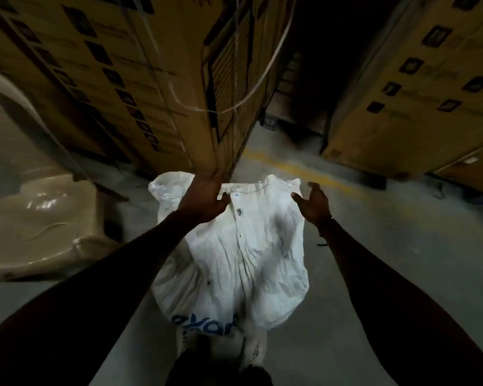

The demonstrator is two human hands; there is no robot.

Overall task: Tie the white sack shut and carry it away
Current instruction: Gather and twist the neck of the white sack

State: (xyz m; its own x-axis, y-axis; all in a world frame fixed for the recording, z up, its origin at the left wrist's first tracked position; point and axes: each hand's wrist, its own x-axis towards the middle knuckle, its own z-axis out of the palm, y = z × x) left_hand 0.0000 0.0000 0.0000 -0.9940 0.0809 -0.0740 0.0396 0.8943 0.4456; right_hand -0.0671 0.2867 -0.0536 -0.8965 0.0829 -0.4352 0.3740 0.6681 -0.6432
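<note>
Head view: left hand (207, 197) grips crumpled white woven sack (246, 254) mouth; right hand (314, 203) spread wide nearby; next, gather for tying.

From my remote feed: tall cardboard cartons (103, 87) printed with rows of dark icons stand at left, a loose white strap (262, 82) hanging off their corner. More cartons (418, 101) stand at right, across a dark aisle. A beige plastic chair (39, 218) sits on the grey concrete floor (374, 246), which carries a faded yellow line (304, 168).
</note>
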